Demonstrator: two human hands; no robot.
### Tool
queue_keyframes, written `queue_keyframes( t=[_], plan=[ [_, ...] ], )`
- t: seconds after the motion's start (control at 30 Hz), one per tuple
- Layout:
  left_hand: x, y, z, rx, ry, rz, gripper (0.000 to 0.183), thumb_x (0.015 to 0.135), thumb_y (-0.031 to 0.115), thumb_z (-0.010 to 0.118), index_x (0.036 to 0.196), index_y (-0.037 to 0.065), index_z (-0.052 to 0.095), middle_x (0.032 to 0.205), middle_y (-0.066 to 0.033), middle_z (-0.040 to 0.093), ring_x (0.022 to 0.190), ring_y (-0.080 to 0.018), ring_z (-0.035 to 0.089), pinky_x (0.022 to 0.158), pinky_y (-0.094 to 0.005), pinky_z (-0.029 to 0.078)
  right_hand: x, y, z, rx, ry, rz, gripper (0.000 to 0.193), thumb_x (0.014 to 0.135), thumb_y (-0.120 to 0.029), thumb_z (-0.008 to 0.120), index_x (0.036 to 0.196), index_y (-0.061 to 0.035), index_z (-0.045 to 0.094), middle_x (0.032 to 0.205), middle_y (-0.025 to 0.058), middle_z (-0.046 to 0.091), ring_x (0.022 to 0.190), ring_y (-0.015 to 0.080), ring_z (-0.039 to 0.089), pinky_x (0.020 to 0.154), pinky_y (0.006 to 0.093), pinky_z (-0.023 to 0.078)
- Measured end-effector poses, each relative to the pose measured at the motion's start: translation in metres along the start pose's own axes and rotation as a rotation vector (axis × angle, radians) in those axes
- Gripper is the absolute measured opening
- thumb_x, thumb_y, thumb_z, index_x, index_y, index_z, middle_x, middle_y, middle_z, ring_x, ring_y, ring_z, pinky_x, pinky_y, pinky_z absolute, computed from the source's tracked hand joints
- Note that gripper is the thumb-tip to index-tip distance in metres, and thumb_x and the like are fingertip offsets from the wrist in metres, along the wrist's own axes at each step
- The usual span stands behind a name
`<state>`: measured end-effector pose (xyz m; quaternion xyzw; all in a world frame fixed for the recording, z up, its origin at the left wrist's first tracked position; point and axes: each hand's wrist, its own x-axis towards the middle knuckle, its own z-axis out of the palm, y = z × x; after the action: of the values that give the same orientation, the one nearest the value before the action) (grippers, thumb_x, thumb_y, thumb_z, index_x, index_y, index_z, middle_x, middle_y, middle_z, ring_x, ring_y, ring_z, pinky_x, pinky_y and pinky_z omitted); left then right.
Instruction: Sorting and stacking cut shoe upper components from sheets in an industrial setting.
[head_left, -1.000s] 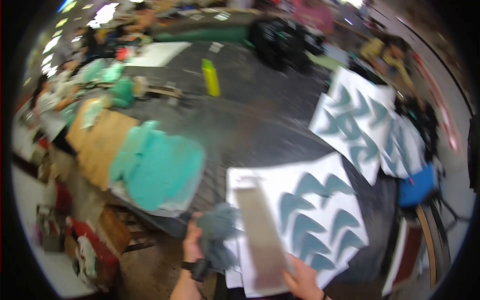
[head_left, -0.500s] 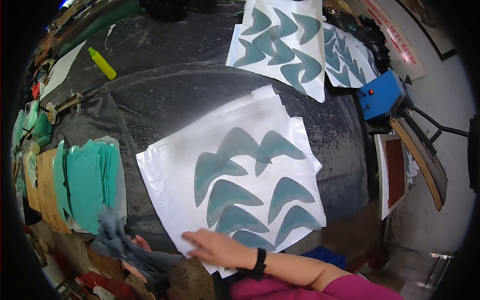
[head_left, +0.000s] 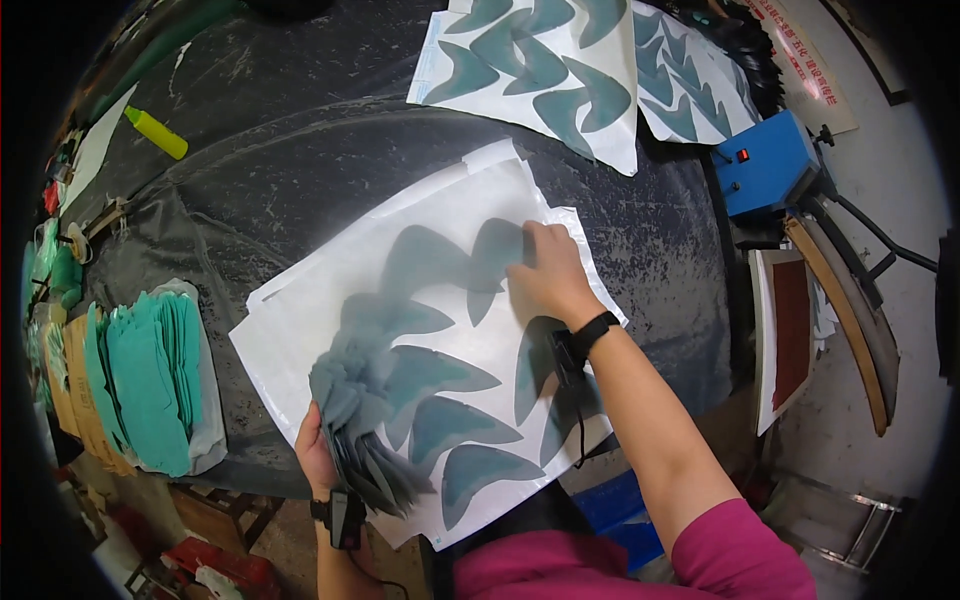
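Observation:
A fanned bundle of soft, thin grey pieces point(head_left: 355, 400) is gripped in my left hand point(head_left: 314, 455), over the lower left of a white sheet point(head_left: 300, 320). Several flat, curved grey-green pieces point(head_left: 455, 425) lie across that sheet, some of them overlapping. My right hand point(head_left: 552, 268) is at the upper right, its bent fingers and thumb closed at the edge of one curved piece point(head_left: 495, 250). The hand covers that piece's right tip, and my right forearm covers parts of the pieces below. Each wrist wears a black strap with a small device.
More sheets with curved pieces point(head_left: 530, 65) lie at the far right of the dark table point(head_left: 330, 150). Teal stacks point(head_left: 150, 385) stand at the left, a yellow-green bottle point(head_left: 157, 133) lies behind them. A blue machine point(head_left: 770, 165) is at the right edge.
My right hand has moved from the sheet's near edge up to the top right curved piece. My left hand has brought the grey bundle rightward over the sheet. The view has shifted slightly.

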<state>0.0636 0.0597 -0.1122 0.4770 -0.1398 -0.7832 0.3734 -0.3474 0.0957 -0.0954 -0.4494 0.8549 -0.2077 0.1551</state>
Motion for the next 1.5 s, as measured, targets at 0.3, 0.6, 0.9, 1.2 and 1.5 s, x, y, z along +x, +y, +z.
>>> queue_keyframes(
  t=[0.3, 0.6, 0.9, 1.2, 1.5],
  plan=[
    [0.028, -0.010, 0.039, -0.117, 0.043, -0.022, 0.036, 0.107, 0.029, 0.045, 0.120, 0.005, 0.068, 0.111, -0.0074, 0.073, 0.101, -0.0219, 0.069, 0.097, -0.0426, 0.056, 0.027, -0.004, -0.010, -0.030, -0.163, -0.006, 0.047, 0.075, -0.010, 0.079, 0.118, -0.0094, 0.059, 0.125, 0.0145, 0.055, 0.117, 0.0356, 0.055, 0.098, 0.0468, 0.045],
    [0.023, -0.016, 0.051, -0.084, 0.064, 0.074, 0.036, 0.109, 0.030, 0.045, 0.129, 0.008, 0.065, 0.123, -0.0074, 0.070, 0.113, -0.0236, 0.066, 0.104, -0.0495, 0.055, 0.023, 0.015, -0.009, 0.173, -0.213, -0.217, 0.026, 0.084, -0.010, 0.072, 0.108, -0.0086, 0.061, 0.098, 0.0120, 0.065, 0.099, 0.0346, 0.061, 0.091, 0.0459, 0.044],
    [0.028, -0.018, 0.036, -0.106, 0.070, 0.083, 0.037, 0.108, 0.034, 0.045, 0.127, 0.009, 0.066, 0.121, -0.0072, 0.070, 0.111, -0.0239, 0.068, 0.101, -0.0502, 0.057, -0.014, 0.030, -0.044, 0.262, 0.206, 0.109, 0.018, 0.100, -0.015, 0.058, 0.108, 0.0005, 0.061, 0.095, 0.0211, 0.063, 0.086, 0.0339, 0.061, 0.077, 0.0432, 0.048],
    [0.036, -0.025, 0.025, -0.150, 0.218, 0.084, 0.035, 0.104, 0.038, 0.053, 0.115, 0.010, 0.071, 0.100, -0.0068, 0.074, 0.091, -0.0238, 0.072, 0.100, -0.0523, 0.057, -0.021, -0.074, 0.025, 0.319, -0.258, 0.018, 0.052, 0.089, -0.023, 0.074, 0.132, 0.0009, 0.056, 0.119, 0.0207, 0.061, 0.108, 0.0370, 0.061, 0.092, 0.0408, 0.051],
    [0.049, -0.032, -0.024, -0.119, 0.102, 0.117, 0.038, 0.103, 0.036, 0.054, 0.128, 0.010, 0.066, 0.118, -0.0099, 0.071, 0.109, -0.0249, 0.068, 0.102, -0.0551, 0.055, -0.019, -0.094, 0.061, 0.110, -0.084, -0.184, 0.043, 0.083, -0.016, 0.077, 0.120, -0.0051, 0.058, 0.114, 0.0164, 0.062, 0.107, 0.0363, 0.060, 0.086, 0.0489, 0.048]
  ],
)
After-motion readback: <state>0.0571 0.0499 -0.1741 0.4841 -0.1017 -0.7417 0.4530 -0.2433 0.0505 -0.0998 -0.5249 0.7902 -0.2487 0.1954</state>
